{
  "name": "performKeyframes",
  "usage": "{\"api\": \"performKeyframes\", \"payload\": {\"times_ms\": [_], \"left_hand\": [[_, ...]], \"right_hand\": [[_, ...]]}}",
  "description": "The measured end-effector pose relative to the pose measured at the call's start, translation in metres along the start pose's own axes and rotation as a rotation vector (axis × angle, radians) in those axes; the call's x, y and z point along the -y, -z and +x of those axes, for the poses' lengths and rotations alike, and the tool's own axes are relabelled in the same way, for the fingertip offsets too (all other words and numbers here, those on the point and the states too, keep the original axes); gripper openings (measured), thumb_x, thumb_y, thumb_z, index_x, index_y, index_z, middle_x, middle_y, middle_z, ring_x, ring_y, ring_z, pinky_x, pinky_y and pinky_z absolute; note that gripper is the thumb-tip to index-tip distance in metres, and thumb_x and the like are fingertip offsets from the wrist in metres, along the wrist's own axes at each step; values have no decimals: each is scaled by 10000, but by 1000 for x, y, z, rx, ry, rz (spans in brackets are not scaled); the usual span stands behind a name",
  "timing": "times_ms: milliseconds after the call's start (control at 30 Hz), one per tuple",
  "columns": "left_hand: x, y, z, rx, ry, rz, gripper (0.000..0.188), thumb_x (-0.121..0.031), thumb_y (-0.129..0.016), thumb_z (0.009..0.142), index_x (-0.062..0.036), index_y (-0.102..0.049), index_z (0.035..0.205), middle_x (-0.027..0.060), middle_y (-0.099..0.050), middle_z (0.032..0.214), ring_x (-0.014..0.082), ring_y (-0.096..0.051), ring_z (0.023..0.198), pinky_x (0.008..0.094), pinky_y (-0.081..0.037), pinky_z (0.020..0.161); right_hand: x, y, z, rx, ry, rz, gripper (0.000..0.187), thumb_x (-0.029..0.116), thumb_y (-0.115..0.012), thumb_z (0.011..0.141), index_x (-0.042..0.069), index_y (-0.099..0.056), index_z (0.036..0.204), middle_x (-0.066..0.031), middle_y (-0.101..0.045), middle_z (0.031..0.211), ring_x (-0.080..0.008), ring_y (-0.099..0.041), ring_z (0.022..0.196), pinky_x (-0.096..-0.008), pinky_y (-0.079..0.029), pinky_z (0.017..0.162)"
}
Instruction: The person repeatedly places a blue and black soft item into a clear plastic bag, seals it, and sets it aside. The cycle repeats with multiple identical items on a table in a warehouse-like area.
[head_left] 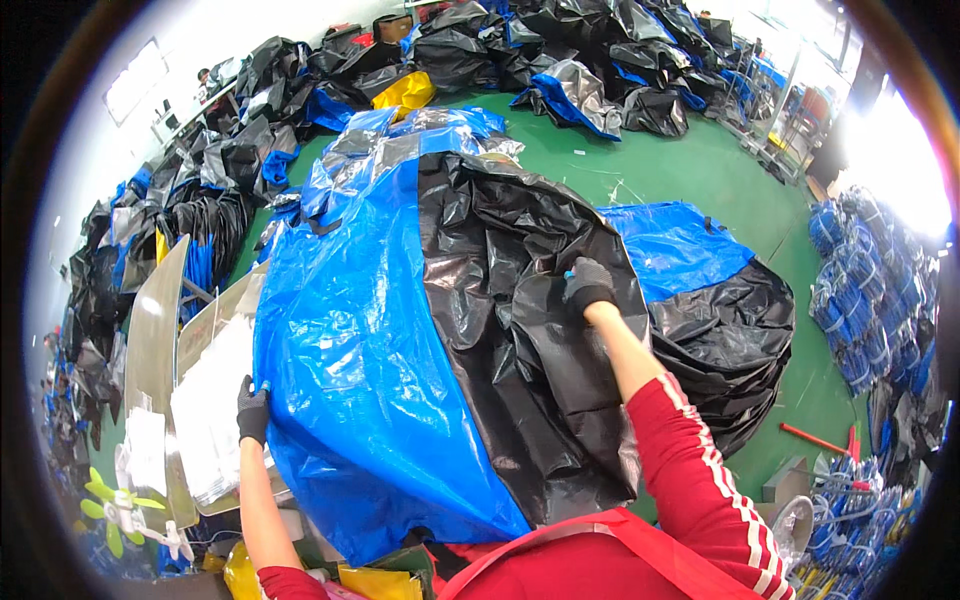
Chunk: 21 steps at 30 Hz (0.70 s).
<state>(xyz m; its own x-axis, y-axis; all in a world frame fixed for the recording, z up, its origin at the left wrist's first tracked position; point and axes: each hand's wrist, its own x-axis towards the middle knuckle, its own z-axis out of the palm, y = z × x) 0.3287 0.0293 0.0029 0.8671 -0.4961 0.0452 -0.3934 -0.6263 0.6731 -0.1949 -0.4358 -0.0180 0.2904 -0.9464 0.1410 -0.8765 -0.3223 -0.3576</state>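
A large glossy tarpaulin cover (345, 330), blue on its left part and black on its right, lies spread and wrinkled before me. At its left edge is my left hand (253, 410), in a dark glove, with the fingers closed on the blue border. My right hand (588, 286), also gloved, rests closed over the black part (540, 330). A small blue bit shows at its fingertips; what it is I cannot make out. The cover's near edge reaches my red apron (590, 545).
Another blue-and-black cover (715, 330) lies to the right on the green floor (575, 165). Piles of tarpaulin (470, 45) line the back and left. Blue bundles (865, 285) stand at right, near a red-handled tool (815, 437). White sheets (215, 410) and a small green fan (115, 510) are at left.
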Motion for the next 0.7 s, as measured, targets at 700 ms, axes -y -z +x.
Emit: {"api": "performKeyframes", "payload": {"times_ms": [700], "left_hand": [[112, 106, -165, -110, 255, 304, 538, -485, -556, 898, 6, -597, 1116, 178, -650, 1037, 349, -618, 872, 428, -476, 793]], "right_hand": [[-34, 112, 28, 170, 226, -191, 538, 487, -465, 925, -12, -663, 899, -252, -656, 866, -400, -649, 804, -484, -487, 733]]}}
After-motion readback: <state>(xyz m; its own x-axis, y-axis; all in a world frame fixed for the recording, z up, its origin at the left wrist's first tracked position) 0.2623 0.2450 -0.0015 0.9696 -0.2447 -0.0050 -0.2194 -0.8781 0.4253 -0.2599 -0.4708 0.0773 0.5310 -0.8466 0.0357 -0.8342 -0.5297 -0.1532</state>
